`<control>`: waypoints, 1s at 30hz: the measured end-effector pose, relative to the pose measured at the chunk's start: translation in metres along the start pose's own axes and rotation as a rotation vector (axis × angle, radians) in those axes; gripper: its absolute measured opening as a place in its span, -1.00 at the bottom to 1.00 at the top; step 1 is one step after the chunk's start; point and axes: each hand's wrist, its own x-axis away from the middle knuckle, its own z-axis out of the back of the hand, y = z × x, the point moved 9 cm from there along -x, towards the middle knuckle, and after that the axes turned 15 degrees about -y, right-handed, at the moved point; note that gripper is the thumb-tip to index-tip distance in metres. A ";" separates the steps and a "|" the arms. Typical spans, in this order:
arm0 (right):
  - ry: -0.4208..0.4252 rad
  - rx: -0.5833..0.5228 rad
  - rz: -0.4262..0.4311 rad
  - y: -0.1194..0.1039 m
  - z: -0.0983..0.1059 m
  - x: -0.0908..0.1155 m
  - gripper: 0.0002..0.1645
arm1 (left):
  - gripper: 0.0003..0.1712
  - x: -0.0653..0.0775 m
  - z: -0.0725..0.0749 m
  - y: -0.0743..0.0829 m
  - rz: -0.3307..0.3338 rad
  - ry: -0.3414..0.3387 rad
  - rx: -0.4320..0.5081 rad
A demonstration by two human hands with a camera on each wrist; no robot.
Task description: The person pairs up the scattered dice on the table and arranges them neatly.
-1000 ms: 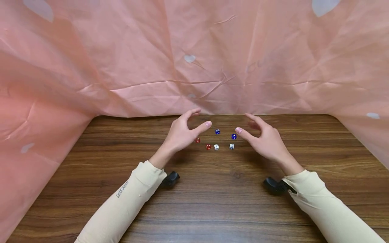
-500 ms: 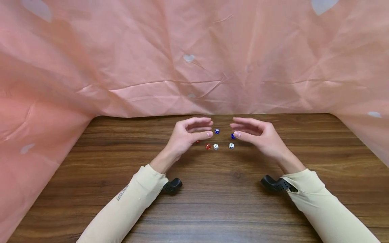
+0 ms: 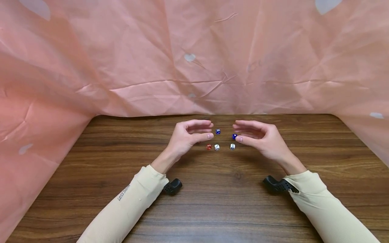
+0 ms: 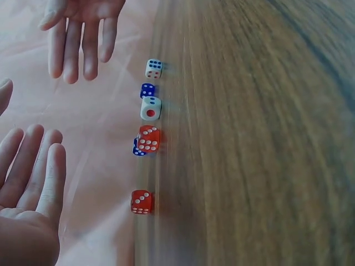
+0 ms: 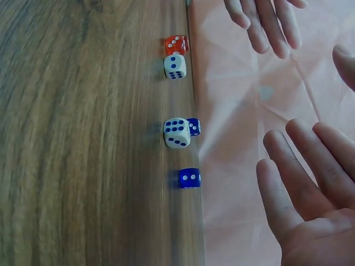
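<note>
Two white dice, one at the left and one at the right, lie on the table between my hands. Behind them are two blue dice, one farther back and one beside my right thumb. A red die lies left of the white ones. A second red die shows in the left wrist view; my left hand covers nearly all of it in the head view. My right hand faces the left, palms inward, fingers relaxed. Both hands hover above the tabletop and hold nothing.
The dark wooden table ends at a pink cloth hanging along its back and sides. A black device sits at the left wrist and another black device at the right wrist, below the sleeves.
The fingers of both hands have come down and turned toward each other, from a wider spread. My left hand now hides the leftmost red die. The dice lie where they were.
</note>
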 end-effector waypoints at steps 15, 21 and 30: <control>0.032 -0.046 0.015 0.004 0.003 -0.002 -0.52 | -0.48 0.001 0.005 0.000 0.001 0.015 -0.002; 0.054 0.021 -0.007 0.006 0.006 -0.002 -0.57 | -0.52 0.000 0.005 -0.001 -0.007 0.015 0.012; 0.076 0.125 -0.164 0.024 0.006 -0.002 -0.53 | -0.51 0.000 0.003 -0.002 0.000 0.001 0.004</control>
